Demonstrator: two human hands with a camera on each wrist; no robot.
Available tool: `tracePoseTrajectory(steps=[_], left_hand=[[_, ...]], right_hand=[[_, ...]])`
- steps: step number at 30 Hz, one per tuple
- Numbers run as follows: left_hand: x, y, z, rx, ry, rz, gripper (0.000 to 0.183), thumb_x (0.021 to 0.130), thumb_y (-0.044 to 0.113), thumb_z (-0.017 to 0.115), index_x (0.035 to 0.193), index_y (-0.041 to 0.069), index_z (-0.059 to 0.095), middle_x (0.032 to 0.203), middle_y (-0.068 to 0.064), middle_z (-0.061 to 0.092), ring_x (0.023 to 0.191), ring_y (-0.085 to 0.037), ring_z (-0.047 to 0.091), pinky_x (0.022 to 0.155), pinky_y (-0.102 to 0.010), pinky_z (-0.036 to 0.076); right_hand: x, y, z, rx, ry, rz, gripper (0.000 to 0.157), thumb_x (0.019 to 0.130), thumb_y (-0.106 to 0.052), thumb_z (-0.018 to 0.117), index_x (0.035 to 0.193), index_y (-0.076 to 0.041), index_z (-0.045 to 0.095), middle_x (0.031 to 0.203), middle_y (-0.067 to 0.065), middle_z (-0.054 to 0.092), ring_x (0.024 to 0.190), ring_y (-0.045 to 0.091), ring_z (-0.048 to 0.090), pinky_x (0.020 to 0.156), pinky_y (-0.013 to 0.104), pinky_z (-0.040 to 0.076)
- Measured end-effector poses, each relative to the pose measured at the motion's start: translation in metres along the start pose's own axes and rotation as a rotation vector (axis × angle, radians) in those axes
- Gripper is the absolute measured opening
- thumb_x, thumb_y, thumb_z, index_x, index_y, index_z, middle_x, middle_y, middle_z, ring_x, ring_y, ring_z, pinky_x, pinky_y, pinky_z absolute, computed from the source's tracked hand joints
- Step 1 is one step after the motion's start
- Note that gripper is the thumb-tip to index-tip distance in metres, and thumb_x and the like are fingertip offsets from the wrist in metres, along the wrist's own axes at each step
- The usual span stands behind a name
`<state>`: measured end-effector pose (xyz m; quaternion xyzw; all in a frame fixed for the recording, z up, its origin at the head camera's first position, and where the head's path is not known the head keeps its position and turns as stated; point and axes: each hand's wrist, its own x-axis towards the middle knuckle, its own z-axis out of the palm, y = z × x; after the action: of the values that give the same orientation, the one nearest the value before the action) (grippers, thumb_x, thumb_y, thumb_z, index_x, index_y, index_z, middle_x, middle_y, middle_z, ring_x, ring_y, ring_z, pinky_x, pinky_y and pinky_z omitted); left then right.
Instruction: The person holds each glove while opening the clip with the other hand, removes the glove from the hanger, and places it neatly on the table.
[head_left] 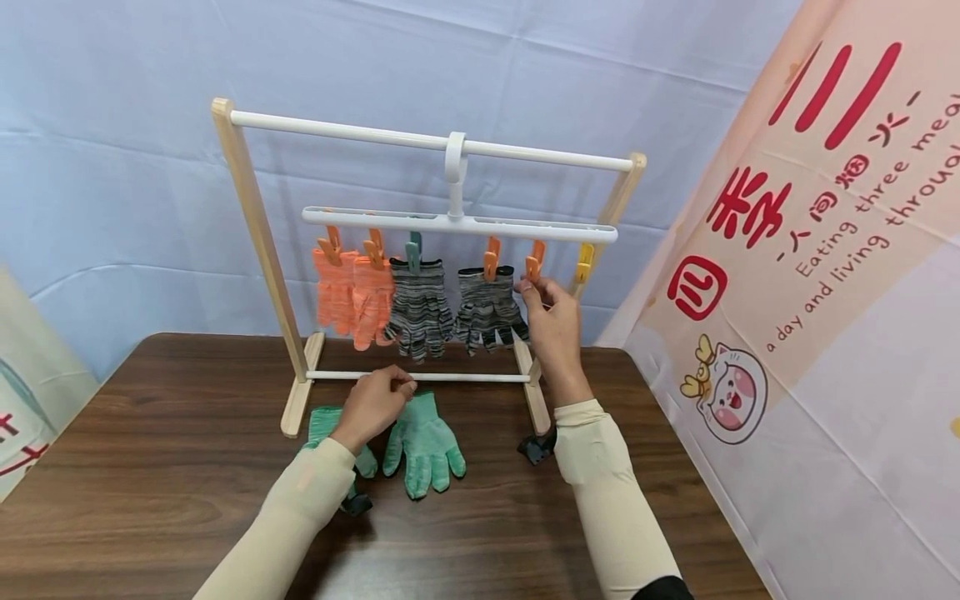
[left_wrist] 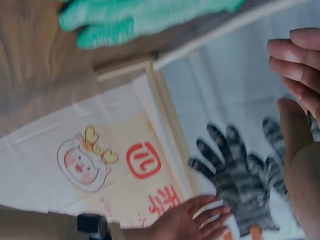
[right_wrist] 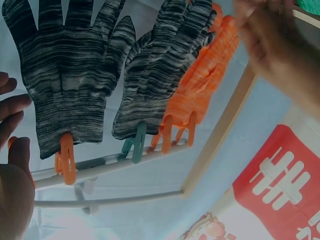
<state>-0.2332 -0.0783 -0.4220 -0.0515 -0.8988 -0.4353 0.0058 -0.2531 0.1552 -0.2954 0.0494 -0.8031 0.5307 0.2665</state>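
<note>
In the head view, all clock hours being read there, the right hand is reaching up to an orange clip at its 11 o'clock, with a grey glove hanging at its 9 o'clock. The right wrist view is showing that hand's thumb and fingers standing apart near the clip; whether they are touching it, I cannot tell. At the right hand's 8 o'clock, the left hand is hovering; the head view is making its fingertips look bunched, while the left wrist view is revealing a gap between thumb and fingers. A green glove is lying at its 4 o'clock, and a second green glove is showing partly behind the left forearm.

A yellow clip is sitting at the orange clip's 3 o'clock, near the end of the white hanger. A narrow gap is separating the grey glove from another grey glove. The table is running rightward to an edge slanting toward 5 o'clock.

Both grey gloves are pointing their fingers toward 6 o'clock; the first green glove's long axis is running 12 to 6, cuff uppermost.
</note>
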Motion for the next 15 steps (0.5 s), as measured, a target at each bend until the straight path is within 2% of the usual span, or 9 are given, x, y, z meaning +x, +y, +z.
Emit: tracePoseTrajectory(steps=[3, 6, 12, 15], left_hand=[[0.000, 0.018, -0.004, 0.015, 0.044, 0.065, 0.017, 0.093, 0.029, 0.053, 0.103, 0.019, 0.064, 0.076, 0.003, 0.063, 0.054, -0.014, 0.053, 0.046, -0.033, 0.040], [0.000, 0.037, -0.009, 0.030, 0.090, 0.130, 0.017, 0.093, 0.030, 0.053, 0.103, 0.020, 0.064, 0.078, 0.006, 0.062, 0.055, -0.012, 0.054, 0.047, -0.032, 0.041], [0.003, 0.072, -0.022, 0.021, 0.176, 0.233, 0.021, 0.094, 0.030, 0.052, 0.107, 0.018, 0.063, 0.086, 0.009, 0.061, 0.063, -0.009, 0.054, 0.058, -0.032, 0.044], [0.005, 0.085, -0.027, 0.006, 0.218, 0.266, 0.021, 0.094, 0.029, 0.052, 0.108, 0.017, 0.062, 0.086, 0.008, 0.061, 0.066, -0.009, 0.054, 0.062, -0.033, 0.044]], right_hand=[[0.000, 0.000, 0.001, 0.003, 0.006, 0.003, 0.027, 0.092, -0.030, 0.055, 0.102, -0.009, 0.068, 0.103, 0.003, 0.066, 0.096, 0.015, 0.057, 0.075, 0.033, 0.040], [0.001, 0.000, 0.003, 0.005, 0.010, 0.004, 0.027, 0.093, -0.029, 0.054, 0.103, -0.008, 0.068, 0.103, 0.004, 0.066, 0.097, 0.015, 0.057, 0.076, 0.033, 0.040], [0.000, -0.001, 0.006, 0.053, 0.013, 0.034, 0.031, 0.094, -0.028, 0.053, 0.108, -0.005, 0.066, 0.103, 0.011, 0.066, 0.101, 0.015, 0.057, 0.082, 0.036, 0.041], [-0.002, -0.003, 0.007, 0.064, 0.018, 0.047, 0.031, 0.094, -0.030, 0.051, 0.109, -0.007, 0.066, 0.102, 0.009, 0.066, 0.103, 0.015, 0.057, 0.086, 0.036, 0.040]])
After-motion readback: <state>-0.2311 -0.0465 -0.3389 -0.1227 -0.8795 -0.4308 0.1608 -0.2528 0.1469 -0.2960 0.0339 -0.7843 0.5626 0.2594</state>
